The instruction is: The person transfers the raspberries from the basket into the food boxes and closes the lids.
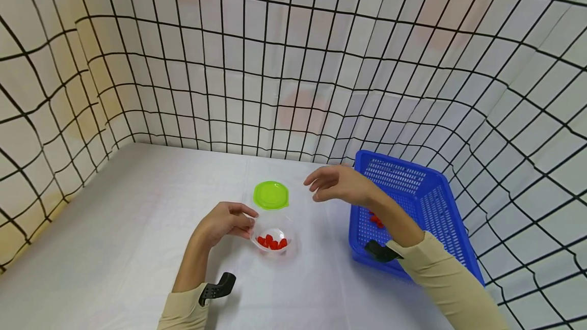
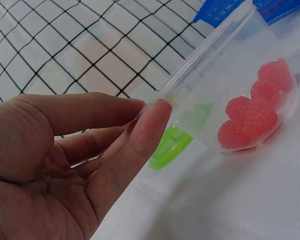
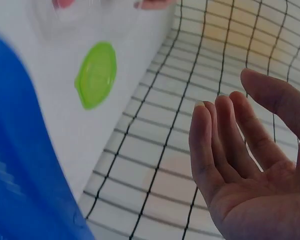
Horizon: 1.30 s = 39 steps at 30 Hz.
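My left hand (image 1: pixel 224 223) pinches the rim of a clear plastic bowl (image 2: pixel 210 75) between thumb and fingers. Several red raspberries (image 2: pixel 252 115) lie at the bottom of that bowl, which is tilted in the left wrist view. Just beyond it, a green lid (image 1: pixel 271 195) lies flat on the white table. My right hand (image 1: pixel 339 184) hovers in the air between the lid and a blue basket (image 1: pixel 435 192), holding nothing, its fingers relaxed and slightly bent. Inside the basket a few more red raspberries (image 1: pixel 377 220) show, partly hidden by the right forearm.
A black wire grid (image 1: pixel 257 65) with white sheeting behind it walls off the back and both sides of the white-covered table (image 1: pixel 114 228). The blue basket stands at the right, close to the grid.
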Each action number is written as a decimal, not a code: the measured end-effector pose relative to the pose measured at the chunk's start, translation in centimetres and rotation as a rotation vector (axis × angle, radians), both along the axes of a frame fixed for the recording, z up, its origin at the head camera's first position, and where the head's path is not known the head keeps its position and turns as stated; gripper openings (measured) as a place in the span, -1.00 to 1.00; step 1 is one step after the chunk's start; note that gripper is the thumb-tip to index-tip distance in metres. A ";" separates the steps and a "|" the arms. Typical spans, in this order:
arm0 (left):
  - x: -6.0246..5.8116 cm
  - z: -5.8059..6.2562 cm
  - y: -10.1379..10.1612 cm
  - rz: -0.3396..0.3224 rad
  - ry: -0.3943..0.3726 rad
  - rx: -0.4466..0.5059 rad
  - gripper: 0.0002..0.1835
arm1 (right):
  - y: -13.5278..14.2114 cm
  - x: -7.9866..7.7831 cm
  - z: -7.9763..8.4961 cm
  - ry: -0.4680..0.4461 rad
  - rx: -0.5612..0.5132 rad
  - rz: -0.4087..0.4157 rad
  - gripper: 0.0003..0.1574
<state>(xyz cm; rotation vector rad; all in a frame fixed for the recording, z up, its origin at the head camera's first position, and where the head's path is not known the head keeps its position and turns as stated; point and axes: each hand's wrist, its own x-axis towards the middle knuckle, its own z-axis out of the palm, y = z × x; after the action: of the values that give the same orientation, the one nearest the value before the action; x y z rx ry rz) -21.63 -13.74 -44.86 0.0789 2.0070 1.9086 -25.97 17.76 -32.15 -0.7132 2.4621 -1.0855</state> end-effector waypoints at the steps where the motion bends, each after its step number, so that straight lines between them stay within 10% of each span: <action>1: 0.0 0.0 0.0 0.001 0.001 0.000 -0.66 | 0.6 -0.2 0.3 0.011 -0.007 -0.018 -0.57; 15: 0.0 -0.1 -0.1 0.006 -0.006 -0.014 -0.64 | 11.0 -3.2 -0.2 0.017 -0.001 -0.245 -0.40; 39: 0.0 0.0 0.0 -0.005 0.006 -0.007 -0.64 | 20.2 -6.5 -8.3 -0.132 0.036 -0.431 -0.35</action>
<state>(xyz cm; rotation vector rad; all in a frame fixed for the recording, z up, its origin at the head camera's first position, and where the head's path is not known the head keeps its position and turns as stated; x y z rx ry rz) -21.60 -13.74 -44.85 0.0878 2.0152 1.9002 -32.47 37.98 -40.49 -0.0905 2.5732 -1.1847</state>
